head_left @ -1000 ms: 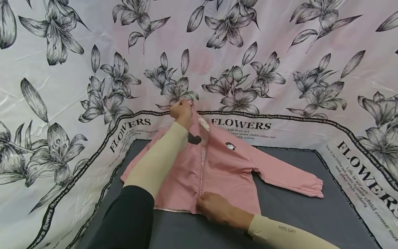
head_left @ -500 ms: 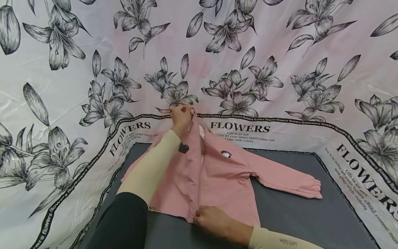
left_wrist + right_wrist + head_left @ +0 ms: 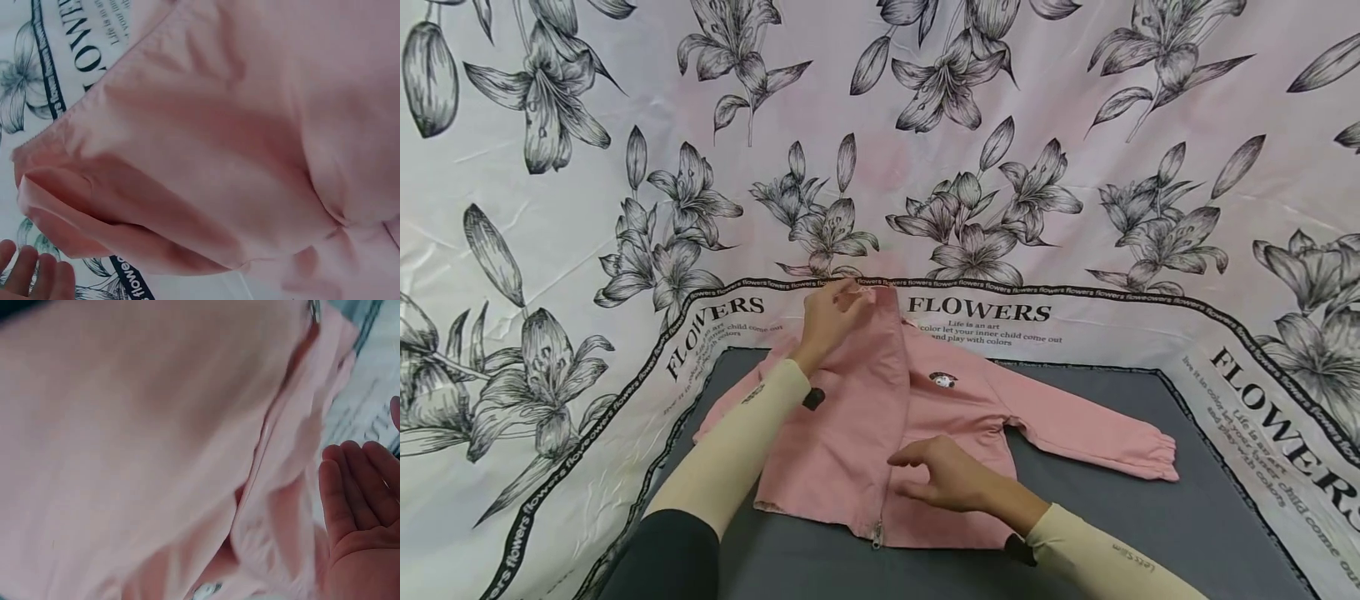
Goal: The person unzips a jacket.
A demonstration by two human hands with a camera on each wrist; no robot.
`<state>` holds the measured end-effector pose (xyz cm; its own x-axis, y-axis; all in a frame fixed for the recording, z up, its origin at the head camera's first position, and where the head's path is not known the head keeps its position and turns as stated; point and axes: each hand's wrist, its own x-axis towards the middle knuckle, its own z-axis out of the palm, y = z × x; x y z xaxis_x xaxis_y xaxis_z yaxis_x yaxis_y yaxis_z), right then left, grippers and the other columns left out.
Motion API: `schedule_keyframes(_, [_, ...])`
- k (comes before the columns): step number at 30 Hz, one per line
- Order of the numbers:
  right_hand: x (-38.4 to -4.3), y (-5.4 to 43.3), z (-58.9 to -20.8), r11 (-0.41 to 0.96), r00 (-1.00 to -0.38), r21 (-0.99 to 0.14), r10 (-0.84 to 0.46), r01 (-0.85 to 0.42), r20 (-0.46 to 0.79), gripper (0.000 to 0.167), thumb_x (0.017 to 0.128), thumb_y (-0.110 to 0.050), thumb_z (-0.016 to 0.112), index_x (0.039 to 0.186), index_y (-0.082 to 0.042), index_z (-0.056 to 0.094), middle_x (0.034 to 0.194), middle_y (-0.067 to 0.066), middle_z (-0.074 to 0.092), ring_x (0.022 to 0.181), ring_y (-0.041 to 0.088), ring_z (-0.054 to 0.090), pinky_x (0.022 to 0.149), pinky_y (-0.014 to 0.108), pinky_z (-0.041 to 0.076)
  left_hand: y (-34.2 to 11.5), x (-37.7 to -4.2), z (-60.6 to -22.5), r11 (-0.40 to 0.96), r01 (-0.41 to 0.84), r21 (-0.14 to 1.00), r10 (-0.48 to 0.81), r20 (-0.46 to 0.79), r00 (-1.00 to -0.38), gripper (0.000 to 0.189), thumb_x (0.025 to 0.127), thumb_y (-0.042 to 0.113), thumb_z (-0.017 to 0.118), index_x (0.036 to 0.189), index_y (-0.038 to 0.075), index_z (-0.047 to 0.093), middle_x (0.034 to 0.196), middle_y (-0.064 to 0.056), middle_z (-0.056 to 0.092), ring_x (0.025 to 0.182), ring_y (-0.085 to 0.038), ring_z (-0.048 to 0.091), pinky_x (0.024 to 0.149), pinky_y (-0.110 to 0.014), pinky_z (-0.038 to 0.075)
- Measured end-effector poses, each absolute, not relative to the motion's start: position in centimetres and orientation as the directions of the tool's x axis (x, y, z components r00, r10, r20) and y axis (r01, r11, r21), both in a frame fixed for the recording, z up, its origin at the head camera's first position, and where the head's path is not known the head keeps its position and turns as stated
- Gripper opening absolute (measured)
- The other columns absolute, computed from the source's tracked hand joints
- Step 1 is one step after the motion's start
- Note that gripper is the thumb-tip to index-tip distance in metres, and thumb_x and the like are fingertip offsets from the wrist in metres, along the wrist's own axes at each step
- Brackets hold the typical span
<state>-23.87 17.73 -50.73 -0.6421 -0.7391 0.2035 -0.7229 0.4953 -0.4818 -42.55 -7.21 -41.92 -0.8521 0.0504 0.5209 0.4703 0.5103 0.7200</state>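
A pink zip-up jacket (image 3: 865, 450) lies front side up, its right-hand sleeve stretched out to the side. Its front panels meet along the zip, and a metal zip pull (image 3: 876, 536) sits at the bottom hem. My left hand (image 3: 829, 323) is at the collar with its fingers loosely extended; in the left wrist view the fingertips (image 3: 42, 275) are apart from the fabric. Over the lower front, my right hand (image 3: 951, 479) has its thumb and fingers spread and holds nothing. The right wrist view shows that hand's straight fingers (image 3: 359, 487) beside the jacket.
The jacket lies on a dark grey surface (image 3: 1097, 533). A white cloth (image 3: 1075, 75) with black lily prints and "FLOWERS" lettering rises behind and along both sides. A small dog patch (image 3: 943, 380) and a dark patch (image 3: 813, 398) mark the jacket's chest.
My left hand has let go of the raised collar and come down; the collar has folded over. My right hand has released the zip's bottom end and lifted slightly, uncovering the pull.
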Motion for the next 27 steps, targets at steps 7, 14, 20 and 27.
schedule_keyframes(7, [-26.2, 20.2, -49.9, 0.555, -0.767, -0.557, -0.582, -0.618, 0.271, 0.04, 0.101, -0.028, 0.082, 0.137, -0.012, 0.077, 0.131, 0.007, 0.08, 0.115, 0.026, 0.078, 0.099, 0.047, 0.065, -7.8, -40.7, -43.2, 0.528, 0.504, 0.683, 0.092, 0.544, -0.834, 0.048, 0.1, 0.02, 0.082, 0.146, 0.013, 0.071, 0.139, -0.015, 0.075, 0.12, -0.036, 0.077, 0.107, -0.05, 0.06])
schedule_keyframes(14, [-27.9, 21.6, -49.8, 0.584, -0.855, -0.647, -0.465, -0.491, 0.23, 0.042, 0.1, -0.033, 0.081, 0.136, -0.01, 0.078, 0.129, 0.01, 0.08, 0.116, 0.031, 0.079, 0.094, 0.047, 0.066, -8.6, -39.1, -45.1, 0.556, 0.575, 0.6, 0.181, 0.588, -0.788, 0.043, 0.097, 0.005, 0.081, 0.14, 0.009, 0.076, 0.141, -0.019, 0.073, 0.129, -0.042, 0.071, 0.106, -0.056, 0.059])
schedule_keyframes(20, [-28.3, 22.4, -50.4, 0.594, -0.867, -0.651, -0.446, -0.473, 0.223, 0.042, 0.098, -0.029, 0.084, 0.135, -0.009, 0.079, 0.128, 0.014, 0.08, 0.115, 0.032, 0.08, 0.092, 0.048, 0.067, -8.9, -36.2, -47.4, 0.556, 0.55, 0.623, 0.3, 0.467, -0.832, 0.037, 0.099, 0.017, 0.083, 0.13, -0.003, 0.078, 0.126, -0.026, 0.077, 0.114, -0.037, 0.077, 0.094, -0.052, 0.065])
schedule_keyframes(27, [-28.6, 22.3, -50.8, 0.595, -0.854, -0.63, -0.461, -0.499, 0.241, 0.042, 0.096, -0.024, 0.087, 0.133, -0.007, 0.079, 0.127, 0.011, 0.081, 0.114, 0.029, 0.08, 0.094, 0.046, 0.066, -9.4, -32.0, -50.1, 0.551, 0.547, 0.63, 0.428, 0.349, -0.834, 0.047, 0.101, 0.024, 0.082, 0.139, -0.001, 0.073, 0.126, -0.024, 0.078, 0.121, -0.039, 0.076, 0.101, -0.054, 0.063])
